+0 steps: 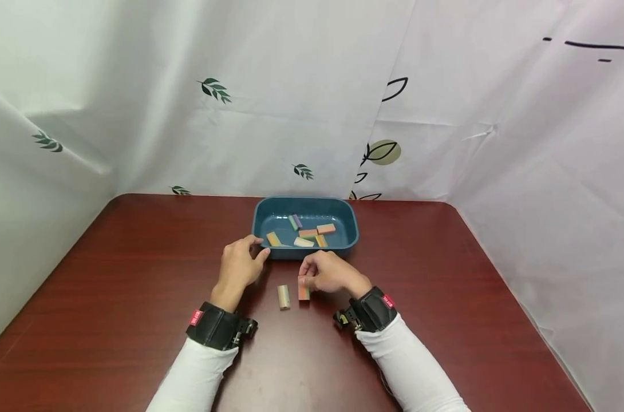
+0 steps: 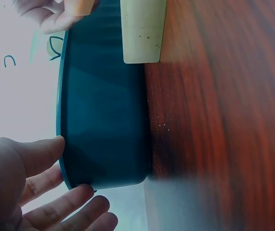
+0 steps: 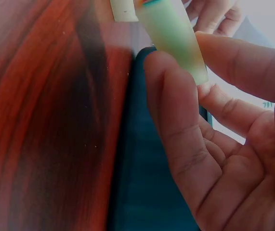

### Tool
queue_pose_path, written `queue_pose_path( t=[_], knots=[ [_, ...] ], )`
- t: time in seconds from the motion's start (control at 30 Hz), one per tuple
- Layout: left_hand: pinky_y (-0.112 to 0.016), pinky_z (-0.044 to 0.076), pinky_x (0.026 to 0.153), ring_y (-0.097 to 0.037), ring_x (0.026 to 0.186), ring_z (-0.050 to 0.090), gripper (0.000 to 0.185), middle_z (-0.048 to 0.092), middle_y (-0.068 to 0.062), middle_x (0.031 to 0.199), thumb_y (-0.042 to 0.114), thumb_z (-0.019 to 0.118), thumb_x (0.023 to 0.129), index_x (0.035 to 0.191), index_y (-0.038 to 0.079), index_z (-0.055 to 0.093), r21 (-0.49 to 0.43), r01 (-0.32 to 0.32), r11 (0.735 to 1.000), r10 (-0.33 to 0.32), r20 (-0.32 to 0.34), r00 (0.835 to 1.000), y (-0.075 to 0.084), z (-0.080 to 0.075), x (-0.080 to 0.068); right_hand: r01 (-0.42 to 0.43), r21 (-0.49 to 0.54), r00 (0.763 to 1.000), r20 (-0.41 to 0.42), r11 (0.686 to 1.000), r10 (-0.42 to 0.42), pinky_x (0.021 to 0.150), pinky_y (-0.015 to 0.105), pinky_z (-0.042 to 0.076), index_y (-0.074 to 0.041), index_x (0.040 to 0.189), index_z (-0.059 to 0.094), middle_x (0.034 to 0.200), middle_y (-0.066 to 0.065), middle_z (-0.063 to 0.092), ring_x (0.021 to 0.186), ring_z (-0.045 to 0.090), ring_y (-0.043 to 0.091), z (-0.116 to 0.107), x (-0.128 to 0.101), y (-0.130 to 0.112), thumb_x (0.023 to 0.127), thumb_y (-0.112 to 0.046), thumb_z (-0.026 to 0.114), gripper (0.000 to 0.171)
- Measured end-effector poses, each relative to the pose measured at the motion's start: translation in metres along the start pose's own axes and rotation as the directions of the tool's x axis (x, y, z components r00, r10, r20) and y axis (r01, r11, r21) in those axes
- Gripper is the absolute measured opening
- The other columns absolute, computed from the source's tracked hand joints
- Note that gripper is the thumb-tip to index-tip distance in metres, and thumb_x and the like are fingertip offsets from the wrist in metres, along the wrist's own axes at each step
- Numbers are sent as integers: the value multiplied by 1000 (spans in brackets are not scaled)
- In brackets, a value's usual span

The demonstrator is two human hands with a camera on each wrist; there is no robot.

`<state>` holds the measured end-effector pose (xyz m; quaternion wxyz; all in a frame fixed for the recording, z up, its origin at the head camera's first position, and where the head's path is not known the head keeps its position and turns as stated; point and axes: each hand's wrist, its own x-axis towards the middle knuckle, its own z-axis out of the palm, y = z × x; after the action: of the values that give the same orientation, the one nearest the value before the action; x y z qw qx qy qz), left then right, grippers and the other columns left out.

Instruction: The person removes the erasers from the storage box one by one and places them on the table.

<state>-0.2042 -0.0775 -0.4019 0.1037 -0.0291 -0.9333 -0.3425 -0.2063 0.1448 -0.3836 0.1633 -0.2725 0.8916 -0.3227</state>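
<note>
My left hand (image 1: pixel 240 263) is at the near left corner of a dark teal plastic bin (image 1: pixel 312 252), holding its rim between thumb and index finger. In the left wrist view, the other fingers (image 2: pixel 60 207) spread beside the bin's end. My right hand (image 1: pixel 330 273) pinches a pastel striped eraser (image 1: pixel 304 290) in front of the bin, between thumb and fingers. The right wrist view shows this eraser's pale green side (image 3: pixel 176 38). A second, pale yellowish striped eraser (image 1: pixel 283 297) lies on the table just left of it, with small dark specks on its end.
Inside the bin lie several striped erasers (image 1: pixel 326 228) in orange, yellow, green and purple. The bin stands near the back edge of a reddish-brown wooden table (image 1: pixel 137 274). White patterned curtains (image 1: pixel 271 126) hang behind and along the sides. Small pale crumbs dot the wood by the bin.
</note>
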Motion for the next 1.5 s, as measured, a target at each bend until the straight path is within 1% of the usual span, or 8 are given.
queue_pose_path(
  t=[0.17,0.37,0.53,0.83,1.03,1.23,1.5],
  knots=[
    [-51,46,90,-38,108,57,35,65,-19,117,23,68,92,121,4,66,8,6,1000,-6,11,1000,0,-1,2,-1,-17,1000,21,1000,2,59,27,50,-15,86,69,69,-5,65,61,60,10,2,2,1,91,-14,70,5],
    [-52,46,92,-39,111,56,36,63,-19,121,22,67,93,123,4,64,6,5,1000,-5,22,1000,1,0,3,-15,-41,999,38,999,16,58,27,48,-17,83,69,68,-4,64,60,59,11,4,4,4,91,-16,70,8],
    [-52,46,91,-38,111,56,36,63,-19,121,22,67,93,124,4,64,-1,2,1000,-2,22,1000,2,0,4,-26,-53,998,57,998,29,57,26,48,-17,82,69,67,-4,63,59,59,11,8,6,5,91,-16,70,10],
    [-51,47,89,-37,108,58,37,64,-20,119,21,67,93,124,3,64,-1,-20,1000,20,20,1000,1,1,5,-58,-99,996,61,993,64,56,25,48,-17,81,68,66,-4,63,59,59,10,11,9,4,91,-15,70,11],
    [-51,47,89,-38,108,57,37,64,-20,120,22,67,93,125,3,63,8,-12,1000,12,29,1000,0,2,4,-67,-88,995,66,994,73,57,25,49,-17,81,69,66,-5,64,59,60,9,14,8,6,91,-15,70,10],
    [-52,46,91,-39,110,56,38,62,-20,121,22,66,93,126,3,63,12,-8,1000,7,46,999,1,0,2,-79,-108,995,56,991,85,56,24,47,-17,80,68,64,-6,63,58,59,9,16,7,4,90,-15,71,11],
    [-51,46,90,-38,109,56,38,62,-21,121,23,65,94,126,4,62,9,4,1000,-4,57,998,0,-1,2,-79,-127,995,48,989,86,55,24,46,-16,80,67,64,-5,62,58,57,9,16,8,1,89,-15,72,10]
  ],
)
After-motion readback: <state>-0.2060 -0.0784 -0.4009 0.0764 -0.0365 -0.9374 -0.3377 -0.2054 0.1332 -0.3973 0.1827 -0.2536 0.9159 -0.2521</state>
